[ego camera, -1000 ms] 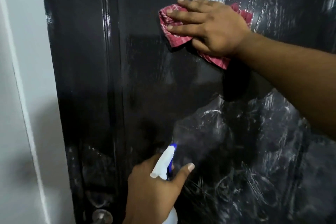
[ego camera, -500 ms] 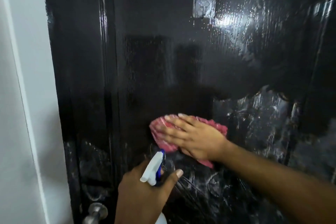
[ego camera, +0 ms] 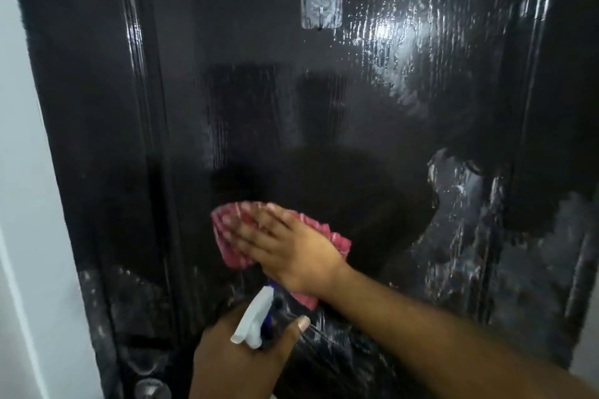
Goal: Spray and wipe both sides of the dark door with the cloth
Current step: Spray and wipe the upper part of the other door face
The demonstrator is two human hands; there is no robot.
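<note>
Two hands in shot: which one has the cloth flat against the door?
The right hand, laid flat over the red cloth on the dark door. The left hand, lower down, grips the white spray bottle instead.

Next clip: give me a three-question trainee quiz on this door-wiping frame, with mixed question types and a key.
1. True or false: the right hand presses the cloth flat against the door.
2. The left hand holds: A a sponge, B a spray bottle, C nothing.
3. Fill in: the hook sits ___ the cloth.
Key: 1 true; 2 B; 3 above.
</note>
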